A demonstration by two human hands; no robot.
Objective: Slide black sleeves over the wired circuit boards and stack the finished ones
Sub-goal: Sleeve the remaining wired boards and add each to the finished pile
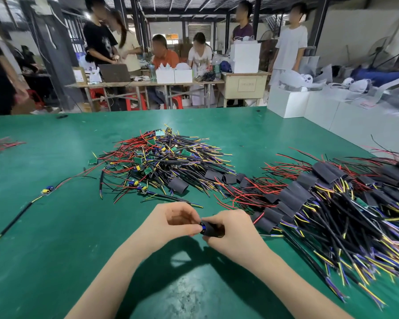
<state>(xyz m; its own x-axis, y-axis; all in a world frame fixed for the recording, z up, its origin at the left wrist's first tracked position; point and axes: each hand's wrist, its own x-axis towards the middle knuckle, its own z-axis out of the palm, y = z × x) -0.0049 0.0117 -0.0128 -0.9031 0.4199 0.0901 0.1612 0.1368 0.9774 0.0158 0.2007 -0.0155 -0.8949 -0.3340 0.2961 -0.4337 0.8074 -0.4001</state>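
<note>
Nearest, at 6 o'clock: both forearms are reaching in over the green table [55, 226]. The right hand [230, 229] is pinching a black sleeve [211, 229] between thumb and curled fingers. The left hand [175, 221] is curling round the end of a wired circuit board [202, 225], only a blue-tipped end of which is showing at the sleeve's mouth; whether the fingers are gripping the board itself or its leads cannot be told.

Handling, as a judgement: sleeve is looking light, soft-walled, likely collapsing if squeezed hard, so a light pinch on the flat sides is suiting it. Board is small, stiff, with upstanding parts that may be catching on the rim; best taken by the edges or the wire root, not by the thin leads.

At 3 o'clock, just beside the right hand: the finished stack [320, 192], sleeved boards overlapping, wires trailing toward 4 o'clock.

At 12 o'clock, mid-table: pile of bare boards [161, 155], red, black and yellow leads tangling; one loose sleeve [178, 185] lying at its near edge.

At 10 o'clock: a single board [47, 189] lying apart.

Far: people at benches, white boxes at 2 o'clock.
</note>
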